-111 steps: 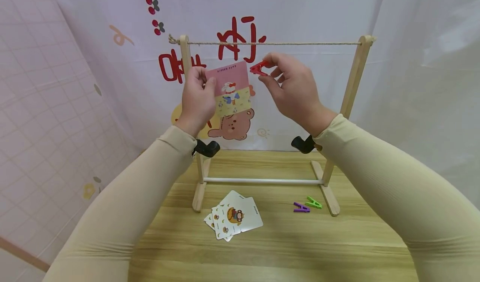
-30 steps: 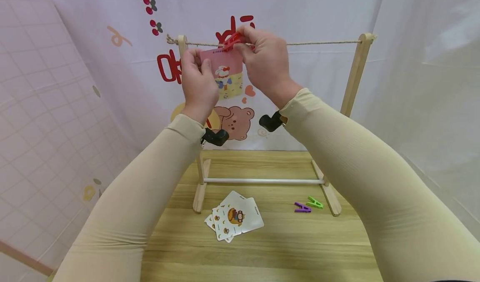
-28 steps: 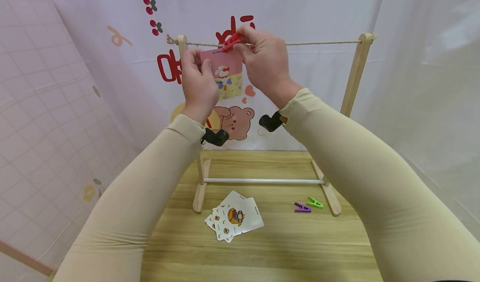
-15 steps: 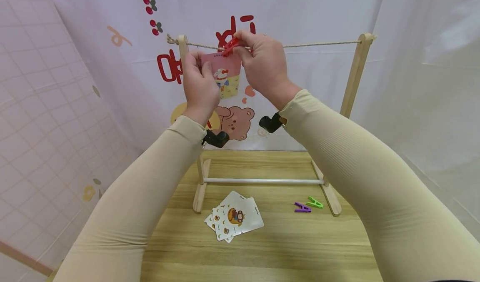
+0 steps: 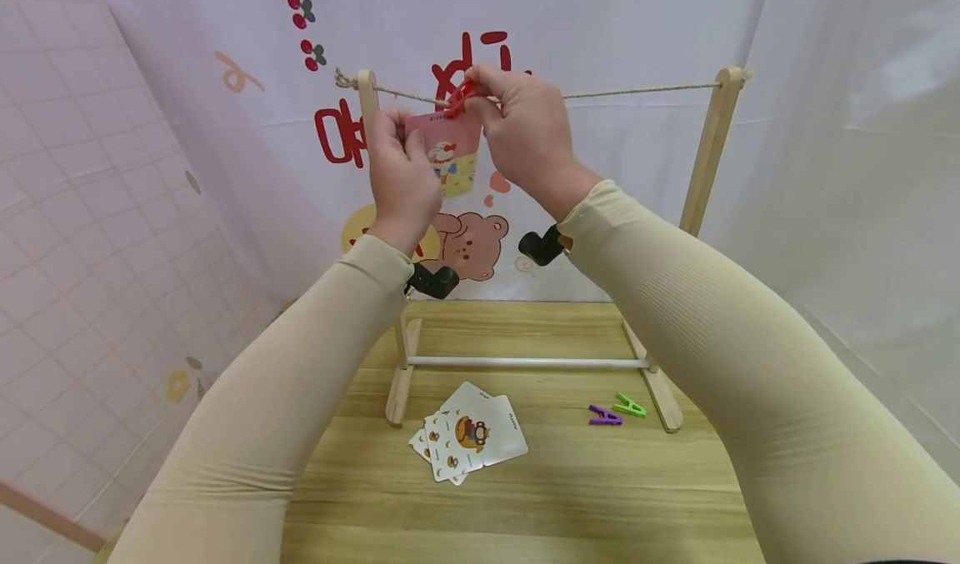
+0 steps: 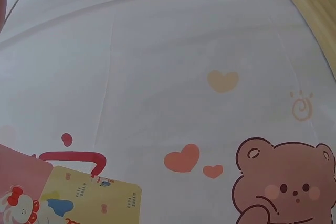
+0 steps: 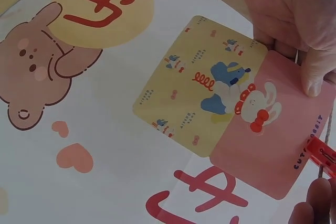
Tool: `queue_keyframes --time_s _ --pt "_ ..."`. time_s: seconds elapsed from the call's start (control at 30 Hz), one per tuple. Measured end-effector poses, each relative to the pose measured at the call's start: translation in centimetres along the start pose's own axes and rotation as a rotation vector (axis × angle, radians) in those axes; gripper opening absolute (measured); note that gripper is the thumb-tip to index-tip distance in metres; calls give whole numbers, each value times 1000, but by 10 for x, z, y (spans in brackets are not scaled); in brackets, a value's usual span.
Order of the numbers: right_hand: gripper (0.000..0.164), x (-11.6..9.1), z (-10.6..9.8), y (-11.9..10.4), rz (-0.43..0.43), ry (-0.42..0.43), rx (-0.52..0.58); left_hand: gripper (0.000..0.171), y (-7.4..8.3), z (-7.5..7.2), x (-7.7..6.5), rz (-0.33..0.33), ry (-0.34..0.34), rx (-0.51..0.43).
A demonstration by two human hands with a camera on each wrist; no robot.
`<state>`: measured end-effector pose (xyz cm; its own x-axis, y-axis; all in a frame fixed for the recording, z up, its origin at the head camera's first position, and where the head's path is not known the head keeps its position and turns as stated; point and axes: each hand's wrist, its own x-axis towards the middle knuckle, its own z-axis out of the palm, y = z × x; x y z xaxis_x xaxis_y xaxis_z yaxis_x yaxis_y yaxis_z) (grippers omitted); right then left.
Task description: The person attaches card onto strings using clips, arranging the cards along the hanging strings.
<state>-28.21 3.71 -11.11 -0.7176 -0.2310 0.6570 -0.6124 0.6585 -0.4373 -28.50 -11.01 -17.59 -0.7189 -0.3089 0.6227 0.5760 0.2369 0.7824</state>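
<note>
In the head view my left hand (image 5: 405, 185) pinches the left edge of a pink and yellow rabbit card (image 5: 457, 143), thumb in front. The fingertips of my right hand (image 5: 528, 135) pinch a red clothespin (image 5: 459, 99) at the rope (image 5: 645, 90), which dips there. Seen from the right wrist, the clothespin (image 7: 322, 156) bites the top edge of the card (image 7: 231, 108), near its printed words, and the rope runs close along that edge. How deep the rope sits in the clothespin cannot be made out. From the left wrist, only part of the card (image 6: 94, 195) shows.
The rope spans two wooden posts (image 5: 712, 147) joined low down by a white bar (image 5: 525, 363). On the wooden table lie a few overlapping white cards (image 5: 495, 435), a purple clothespin (image 5: 604, 416) and a green clothespin (image 5: 630, 406). A printed cloth (image 5: 615, 172) hangs behind.
Since the earliest frame, the card and red clothespin have come together up at the rope. Over the last second both hands have sunk slightly, and the rope now sags more.
</note>
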Motion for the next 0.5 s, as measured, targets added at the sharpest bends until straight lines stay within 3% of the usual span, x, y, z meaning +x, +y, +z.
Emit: queue_keyframes --time_s 0.5 --pt "37 -2 0 1 6 -31 -32 9 5 1 -4 15 -4 5"
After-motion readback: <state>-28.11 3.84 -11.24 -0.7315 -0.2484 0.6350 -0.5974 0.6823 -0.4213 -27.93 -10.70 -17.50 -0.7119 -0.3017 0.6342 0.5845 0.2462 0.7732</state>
